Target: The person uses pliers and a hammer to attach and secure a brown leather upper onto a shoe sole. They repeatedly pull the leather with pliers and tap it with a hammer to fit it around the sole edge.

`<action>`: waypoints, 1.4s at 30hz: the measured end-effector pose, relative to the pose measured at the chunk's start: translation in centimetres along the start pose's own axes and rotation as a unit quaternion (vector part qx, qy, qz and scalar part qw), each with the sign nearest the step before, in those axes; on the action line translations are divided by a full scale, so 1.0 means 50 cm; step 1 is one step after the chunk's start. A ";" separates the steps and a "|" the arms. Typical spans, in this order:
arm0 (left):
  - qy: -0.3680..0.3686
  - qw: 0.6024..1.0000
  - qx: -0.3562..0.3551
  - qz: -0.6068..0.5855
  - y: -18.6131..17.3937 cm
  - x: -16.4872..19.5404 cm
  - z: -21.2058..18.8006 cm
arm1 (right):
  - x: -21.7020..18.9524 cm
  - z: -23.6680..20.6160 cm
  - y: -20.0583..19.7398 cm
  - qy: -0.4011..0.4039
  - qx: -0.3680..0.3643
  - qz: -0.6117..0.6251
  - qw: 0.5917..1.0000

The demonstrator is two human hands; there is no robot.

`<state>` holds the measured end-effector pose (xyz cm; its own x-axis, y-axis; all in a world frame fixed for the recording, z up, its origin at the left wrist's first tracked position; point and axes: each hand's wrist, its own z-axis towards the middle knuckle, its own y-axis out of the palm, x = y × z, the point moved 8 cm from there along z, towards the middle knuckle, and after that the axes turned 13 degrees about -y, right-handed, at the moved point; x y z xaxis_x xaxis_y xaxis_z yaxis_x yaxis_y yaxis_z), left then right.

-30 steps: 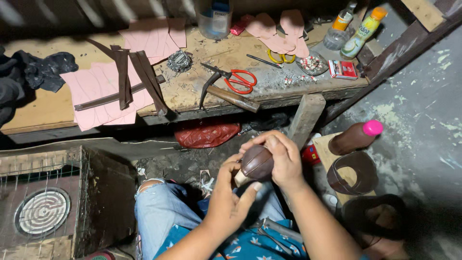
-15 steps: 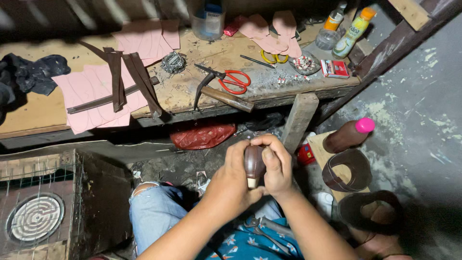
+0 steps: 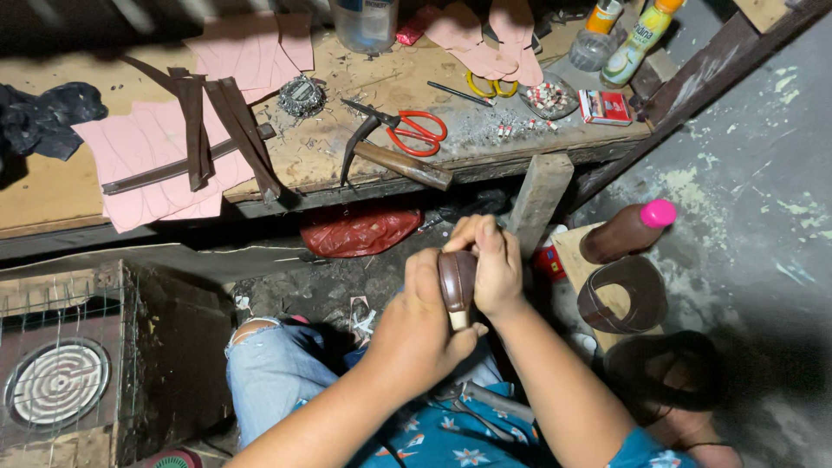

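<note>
brown leather piece (image 3: 457, 282) turned upright, left hand (image 3: 416, 334), right hand (image 3: 494, 264)

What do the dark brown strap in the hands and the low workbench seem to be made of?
The dark brown strap, held by both hands, looks like smooth leather, judging by its soft sheen and pale cut end. The low workbench looks like bare, worn wood: scuffed, stained and unpainted.

The person wears light blue jeans (image 3: 269, 373) ripped at the knee, and a teal short-sleeved shirt (image 3: 451, 438) patterned with pale flowers; both forearms are bare, with no rings or watch
</note>
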<state>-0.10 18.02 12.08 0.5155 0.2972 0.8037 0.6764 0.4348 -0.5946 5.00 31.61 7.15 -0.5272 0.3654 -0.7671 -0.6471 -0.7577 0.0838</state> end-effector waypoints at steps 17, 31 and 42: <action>-0.041 0.991 0.082 -0.095 -0.066 -0.054 -0.011 | 0.112 -0.022 0.027 0.128 -0.027 -0.112 0.985; -0.077 0.982 0.081 -0.154 -0.059 -0.126 -0.025 | 0.206 -0.070 -0.011 0.209 -0.014 -0.149 0.966; -0.289 0.698 0.059 -0.652 -0.039 -0.302 -0.145 | 0.133 -0.155 -0.022 0.274 0.226 0.227 0.907</action>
<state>-5.40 6.49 0.92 -0.8201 -0.1383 0.5553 0.3072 0.7123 0.6311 6.49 30.69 -2.99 -0.5229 -0.3467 -0.7787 -0.6563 -0.4192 0.6273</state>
